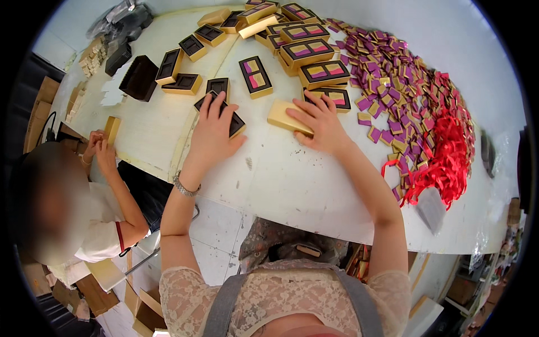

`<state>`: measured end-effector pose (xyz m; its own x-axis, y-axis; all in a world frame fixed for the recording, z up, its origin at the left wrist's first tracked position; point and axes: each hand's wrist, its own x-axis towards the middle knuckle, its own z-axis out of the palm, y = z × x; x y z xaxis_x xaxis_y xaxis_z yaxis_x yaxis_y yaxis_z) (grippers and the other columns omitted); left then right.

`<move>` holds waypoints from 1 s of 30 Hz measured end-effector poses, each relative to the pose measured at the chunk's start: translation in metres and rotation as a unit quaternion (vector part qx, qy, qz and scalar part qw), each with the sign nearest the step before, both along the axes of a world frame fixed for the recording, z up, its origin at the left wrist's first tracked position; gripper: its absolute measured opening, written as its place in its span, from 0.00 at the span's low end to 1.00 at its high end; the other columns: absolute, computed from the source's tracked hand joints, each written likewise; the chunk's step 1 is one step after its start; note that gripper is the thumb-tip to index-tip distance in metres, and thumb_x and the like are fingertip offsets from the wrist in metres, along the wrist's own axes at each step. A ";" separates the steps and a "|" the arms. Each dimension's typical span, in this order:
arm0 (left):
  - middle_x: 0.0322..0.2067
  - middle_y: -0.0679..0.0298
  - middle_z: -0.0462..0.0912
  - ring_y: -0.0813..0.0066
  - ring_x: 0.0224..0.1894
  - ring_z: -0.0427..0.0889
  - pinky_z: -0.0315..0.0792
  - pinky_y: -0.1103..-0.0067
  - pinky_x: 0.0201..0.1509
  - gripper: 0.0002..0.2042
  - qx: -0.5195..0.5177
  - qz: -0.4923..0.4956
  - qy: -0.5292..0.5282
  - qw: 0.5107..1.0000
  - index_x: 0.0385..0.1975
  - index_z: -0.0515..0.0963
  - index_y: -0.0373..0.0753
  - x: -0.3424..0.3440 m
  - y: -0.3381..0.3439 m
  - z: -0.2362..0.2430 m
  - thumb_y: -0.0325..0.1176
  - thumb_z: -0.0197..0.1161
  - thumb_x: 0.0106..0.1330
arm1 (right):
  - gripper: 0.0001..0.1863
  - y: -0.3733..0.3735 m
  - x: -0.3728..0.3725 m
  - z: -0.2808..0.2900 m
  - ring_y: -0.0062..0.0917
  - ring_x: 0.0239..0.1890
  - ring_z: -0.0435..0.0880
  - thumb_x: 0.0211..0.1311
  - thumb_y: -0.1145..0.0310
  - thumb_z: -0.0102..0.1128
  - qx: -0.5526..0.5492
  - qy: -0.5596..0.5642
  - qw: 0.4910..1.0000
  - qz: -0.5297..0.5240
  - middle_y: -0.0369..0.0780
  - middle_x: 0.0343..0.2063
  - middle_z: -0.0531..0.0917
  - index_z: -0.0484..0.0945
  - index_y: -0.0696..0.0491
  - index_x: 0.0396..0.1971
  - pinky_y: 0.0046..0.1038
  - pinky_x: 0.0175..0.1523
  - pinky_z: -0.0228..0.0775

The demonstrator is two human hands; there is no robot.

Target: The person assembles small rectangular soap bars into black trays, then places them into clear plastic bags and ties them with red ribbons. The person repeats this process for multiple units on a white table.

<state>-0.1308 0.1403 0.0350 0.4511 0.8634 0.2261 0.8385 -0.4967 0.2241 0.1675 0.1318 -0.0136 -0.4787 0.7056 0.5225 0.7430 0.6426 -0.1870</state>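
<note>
My left hand (pixel 214 132) is closed over a gold box with a black two-compartment insert (pixel 236 124). Its fingers cover much of the box, and the visible compartments look empty. Just beyond it is another such box (pixel 218 86). My right hand (pixel 321 124) grips a plain gold box (pixel 282 115), thumb at the near side, fingers across the top. Those fingertips reach toward a filled box (pixel 338 100) with purple and pink pieces. Between and beyond my hands stands one more filled box (pixel 255 76), apart from both.
Stacked filled boxes (pixel 306 50) stand at the back. Small purple, pink and gold wrapped pieces (pixel 387 90) cover the right side, beside tangled red ribbons (pixel 446 163). At left, near a dark brown open box (pixel 139 78), a co-worker's hands (pixel 101 151) hold a gold piece (pixel 113 129).
</note>
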 end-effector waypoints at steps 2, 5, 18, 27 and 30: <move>0.68 0.53 0.54 0.48 0.71 0.50 0.60 0.62 0.68 0.34 -0.078 -0.022 -0.001 0.997 0.60 0.66 0.44 0.010 -0.010 0.021 0.43 0.71 0.51 | 0.27 0.008 0.004 -0.002 0.39 0.63 0.66 0.49 0.59 0.65 0.025 -0.006 0.999 -0.034 0.38 0.56 0.74 0.76 0.41 0.53 0.52 0.65 0.49; 0.58 0.54 0.72 0.61 0.55 0.75 0.73 0.67 0.54 0.29 -0.174 -0.009 -0.189 0.966 0.60 0.69 0.43 0.014 0.026 0.054 0.46 0.65 0.59 | 0.25 0.013 0.008 -0.010 0.38 0.62 0.67 0.50 0.59 0.63 0.093 -0.011 0.989 -0.113 0.41 0.57 0.73 0.77 0.44 0.52 0.51 0.63 0.50; 0.71 0.64 0.53 0.64 0.74 0.45 0.37 0.41 0.69 0.28 -0.071 0.160 0.086 0.981 0.62 0.70 0.53 0.035 0.295 -0.037 0.54 0.31 0.70 | 0.17 0.013 0.010 -0.002 0.33 0.54 0.74 0.51 0.68 0.62 0.027 0.083 0.993 -0.076 0.39 0.52 0.78 0.80 0.48 0.44 0.44 0.59 0.57; 0.53 0.47 0.75 0.49 0.58 0.72 0.68 0.64 0.60 0.19 -0.142 0.042 0.120 0.982 0.41 0.80 0.39 0.036 0.135 0.026 0.45 0.48 0.67 | 0.17 0.018 0.005 -0.007 0.32 0.52 0.75 0.50 0.68 0.64 0.077 0.084 0.990 -0.087 0.38 0.50 0.80 0.80 0.49 0.43 0.43 0.58 0.58; 0.52 0.44 0.76 0.50 0.53 0.77 0.71 0.65 0.56 0.19 -0.070 0.099 0.048 0.991 0.42 0.79 0.38 0.058 0.133 0.042 0.47 0.53 0.65 | 0.17 0.017 0.006 -0.008 0.31 0.53 0.75 0.50 0.68 0.64 0.097 0.087 0.987 -0.089 0.38 0.50 0.80 0.80 0.49 0.43 0.43 0.58 0.58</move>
